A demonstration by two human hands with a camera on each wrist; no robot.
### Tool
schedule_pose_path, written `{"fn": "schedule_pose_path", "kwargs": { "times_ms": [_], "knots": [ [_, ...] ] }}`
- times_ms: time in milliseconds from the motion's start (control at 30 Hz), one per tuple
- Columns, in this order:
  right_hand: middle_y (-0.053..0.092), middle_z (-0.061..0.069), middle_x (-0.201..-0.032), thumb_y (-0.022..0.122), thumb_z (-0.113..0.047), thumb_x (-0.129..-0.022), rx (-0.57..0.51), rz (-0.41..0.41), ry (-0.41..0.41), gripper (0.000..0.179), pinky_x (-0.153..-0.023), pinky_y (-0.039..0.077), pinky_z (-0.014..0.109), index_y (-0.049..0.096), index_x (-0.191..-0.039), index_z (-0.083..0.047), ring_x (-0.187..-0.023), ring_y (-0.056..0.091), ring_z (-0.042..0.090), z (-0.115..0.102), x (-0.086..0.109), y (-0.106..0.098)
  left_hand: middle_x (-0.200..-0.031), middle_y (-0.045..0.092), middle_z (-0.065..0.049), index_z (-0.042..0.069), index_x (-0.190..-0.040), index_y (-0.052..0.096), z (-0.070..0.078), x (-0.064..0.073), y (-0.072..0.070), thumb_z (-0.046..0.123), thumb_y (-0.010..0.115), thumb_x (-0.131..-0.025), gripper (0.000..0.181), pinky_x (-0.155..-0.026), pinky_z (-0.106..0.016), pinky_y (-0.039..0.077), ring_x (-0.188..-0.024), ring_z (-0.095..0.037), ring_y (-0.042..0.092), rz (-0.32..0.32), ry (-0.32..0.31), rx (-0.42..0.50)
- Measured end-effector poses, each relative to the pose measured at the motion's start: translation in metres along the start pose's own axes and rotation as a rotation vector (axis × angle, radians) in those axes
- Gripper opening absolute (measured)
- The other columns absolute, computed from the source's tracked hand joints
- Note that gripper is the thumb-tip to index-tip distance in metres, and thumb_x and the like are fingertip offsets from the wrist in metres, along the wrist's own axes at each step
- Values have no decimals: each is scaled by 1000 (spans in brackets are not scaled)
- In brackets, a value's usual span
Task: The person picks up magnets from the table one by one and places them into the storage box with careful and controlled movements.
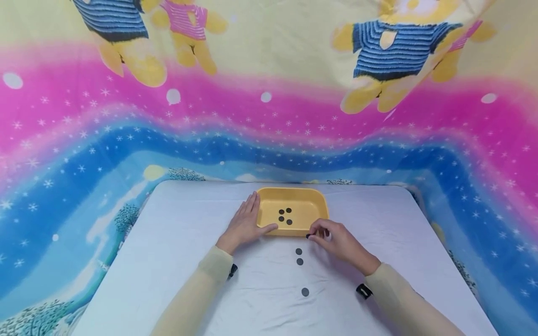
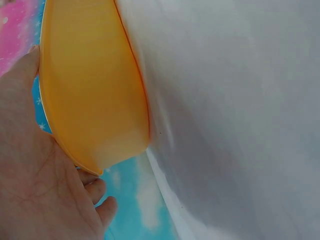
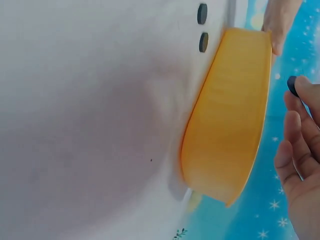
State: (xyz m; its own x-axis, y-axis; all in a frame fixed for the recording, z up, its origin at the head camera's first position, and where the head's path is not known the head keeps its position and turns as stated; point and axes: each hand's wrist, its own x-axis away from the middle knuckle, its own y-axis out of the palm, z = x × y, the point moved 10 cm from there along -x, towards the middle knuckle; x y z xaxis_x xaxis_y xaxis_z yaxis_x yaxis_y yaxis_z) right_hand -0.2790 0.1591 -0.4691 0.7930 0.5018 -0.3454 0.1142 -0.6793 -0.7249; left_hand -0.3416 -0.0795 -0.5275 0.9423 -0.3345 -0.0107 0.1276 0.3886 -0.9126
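A yellow rectangular tray (image 1: 308, 209) stands at the table's far side, with several small black discs (image 1: 288, 210) grouped on its floor. My left hand (image 1: 244, 225) rests against the tray's left end, fingers straight along that side and thumb on the front rim. Between thumb and index finger, my right hand (image 1: 341, 241) pinches a black disc (image 3: 292, 86) by the tray's front right corner. In the right wrist view the other fingers of this hand are loosely bent. Toward me from the tray, three more discs (image 1: 300, 262) lie in a rough line on the white cloth.
A white cloth (image 1: 168, 280) with light wrinkles covers the table. Behind and beside it hangs a curtain (image 1: 269, 121) printed with bears and snowflakes. Each wrist carries a small black device, seen beside the right sleeve (image 1: 399, 294) and the left sleeve (image 1: 193, 289).
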Motion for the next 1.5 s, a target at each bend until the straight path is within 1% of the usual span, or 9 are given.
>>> {"fn": "schedule_pose_path", "kwargs": {
  "times_ms": [133, 233, 467, 633, 733, 933, 1033, 1267, 1500],
  "knots": [
    [71, -12, -94, 86, -7, -92, -19, 23, 46, 20, -66, 51, 26, 73, -101, -20, -76, 57, 7, 10, -15, -3, -179, -9, -11, 5, -171, -4, 0, 1, 0, 89, 49, -92, 127, -134, -41, 2, -167, -27, -2, -4, -1, -6],
    [72, -12, -94, 84, -11, -95, -24, 22, 93, 16, -65, 49, 26, 74, -101, -21, -75, 56, 8, 17, -25, -2, -179, -9, -11, 4, -171, -2, 1, 1, 0, 88, 50, -92, 127, -134, -41, 3, -167, -28, -1, -5, 1, -4],
    [72, -9, -94, 82, -16, -98, -47, -28, 165, 10, -62, 50, 28, 73, -100, -21, -72, 58, 15, 33, -50, 8, -180, -6, -13, 3, -171, 0, 3, 2, -1, 82, 56, -94, 124, -134, -42, 4, -167, -29, 1, 5, -1, 6],
    [72, -6, -95, 81, -14, -99, -82, -69, 210, 8, -67, 53, 29, 73, -99, -17, -79, 61, 16, 46, -65, 20, -180, -5, -14, 2, -171, 1, 2, 1, 0, 76, 61, -96, 121, -134, -44, 3, -167, -30, 2, 13, 0, 9],
    [72, -4, -95, 80, -14, -99, -84, -107, 250, 7, -69, 54, 29, 74, -98, -16, -81, 63, 16, 53, -70, 28, -179, -6, -14, 2, -171, 1, 1, 1, 1, 76, 61, -96, 121, -134, -44, 3, -167, -31, 2, 12, 1, -3],
    [71, -3, -91, 80, -11, -99, -33, -164, 322, 9, -71, 55, 31, 73, -95, -17, -80, 63, 16, 65, -80, 42, -179, -8, -12, 2, -171, 2, 1, 1, 1, 81, 56, -95, 123, -133, -41, 2, -167, -29, 1, 8, 2, -15],
    [71, -2, -90, 80, -9, -98, -10, -179, 336, 10, -71, 55, 32, 73, -94, -15, -80, 63, 14, 69, -83, 47, -179, -8, -11, 2, -171, 3, 1, 1, 0, 79, 58, -96, 122, -133, -41, 2, -167, -30, 1, 9, 2, -4],
    [69, -1, -89, 80, -9, -98, 46, -185, 388, 8, -76, 55, 35, 73, -94, -12, -81, 63, 16, 76, -88, 54, -178, -9, -10, 2, -171, 3, 2, 2, -1, 77, 60, -96, 120, -133, -42, 2, -167, -29, 0, 0, -3, 4],
    [67, -1, -85, 82, -12, -97, 145, -200, 430, 10, -71, 53, 34, 73, -92, -13, -76, 61, 16, 83, -90, 57, -179, -6, -12, 1, -171, 4, 2, 2, -3, 77, 59, -96, 120, -134, -44, 4, -167, -32, 3, 4, 5, -3]
  ]
}}
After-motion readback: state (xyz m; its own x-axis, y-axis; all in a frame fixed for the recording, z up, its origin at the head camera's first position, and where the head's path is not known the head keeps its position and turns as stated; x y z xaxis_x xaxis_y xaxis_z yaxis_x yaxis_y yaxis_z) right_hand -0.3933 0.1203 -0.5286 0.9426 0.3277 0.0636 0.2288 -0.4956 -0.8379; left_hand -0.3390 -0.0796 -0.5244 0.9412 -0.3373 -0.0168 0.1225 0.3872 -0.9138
